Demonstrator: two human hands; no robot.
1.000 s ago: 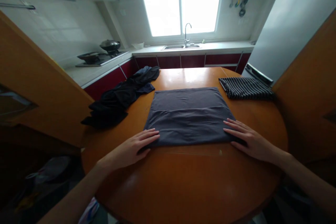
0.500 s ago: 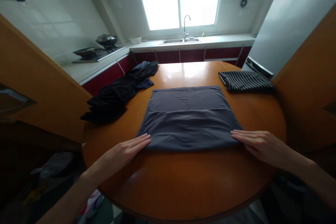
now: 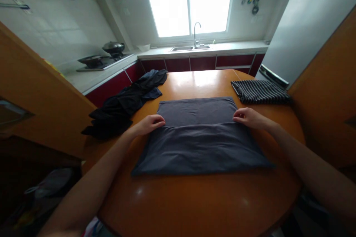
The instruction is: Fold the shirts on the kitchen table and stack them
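A dark grey garment (image 3: 200, 148) lies folded on the round wooden table (image 3: 194, 200), with a flap running across it. At the left end of the flap's far edge, my left hand (image 3: 148, 123) pinches the fabric, thumb and fingers together. My right hand (image 3: 249, 117) has closed in the same way on the right end of that edge. The part of the garment beyond the flap lies flat. Its kind cannot be told in this folded state.
A heap of dark clothes (image 3: 125, 100) lies along the table's left side. On the right rests a folded black-and-white striped cloth (image 3: 260, 92). Farther off are a counter with a sink (image 3: 182, 48) and a stove with pans (image 3: 114, 47).
Both hands have moved away from me, from the garment's near corners to the flap's far edge, and their flat fingers have closed into pinches. The near edge now lies closer and looks wider.
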